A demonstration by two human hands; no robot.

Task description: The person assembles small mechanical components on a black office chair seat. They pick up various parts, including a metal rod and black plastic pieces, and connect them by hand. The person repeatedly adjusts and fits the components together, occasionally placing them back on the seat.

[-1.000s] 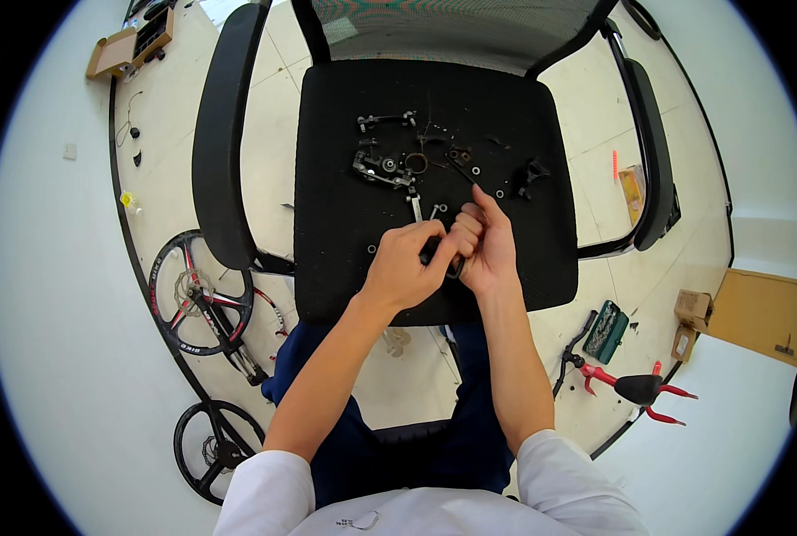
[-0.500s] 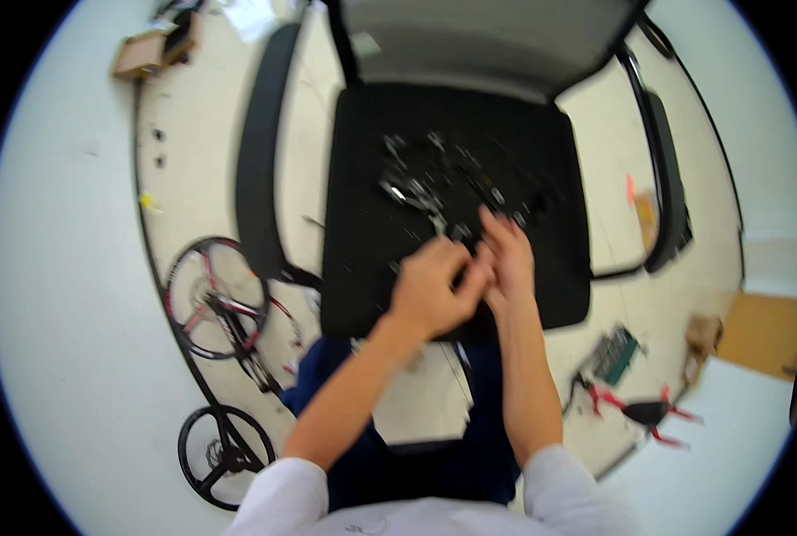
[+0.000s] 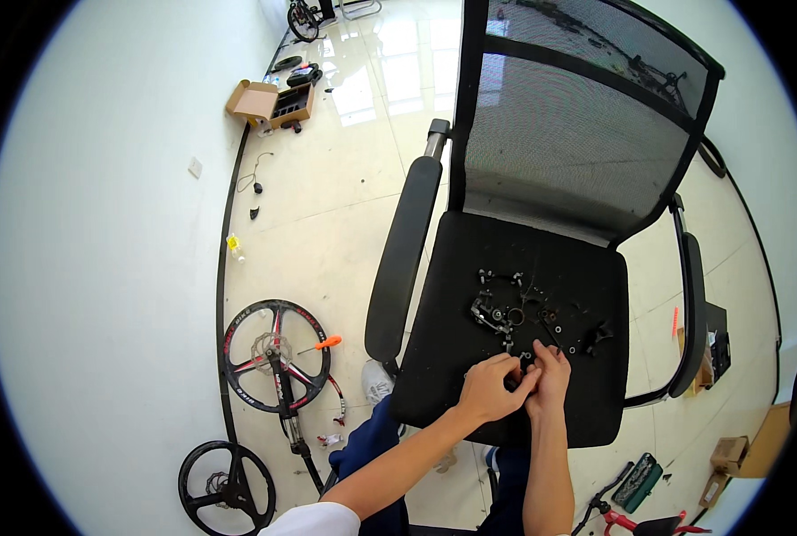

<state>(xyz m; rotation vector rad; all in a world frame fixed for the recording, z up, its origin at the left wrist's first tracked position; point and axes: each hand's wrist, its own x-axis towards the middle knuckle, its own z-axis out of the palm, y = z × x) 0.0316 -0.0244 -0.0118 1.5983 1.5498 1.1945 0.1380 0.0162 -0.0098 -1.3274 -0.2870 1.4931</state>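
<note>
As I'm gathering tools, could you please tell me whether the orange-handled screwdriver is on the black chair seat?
No, the orange-handled screwdriver lies over the red-and-black spoked wheel, left of the seat.

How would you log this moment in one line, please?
left hand: beside right hand | grip: unclear | metal linkage: on office-chair seat
</note>
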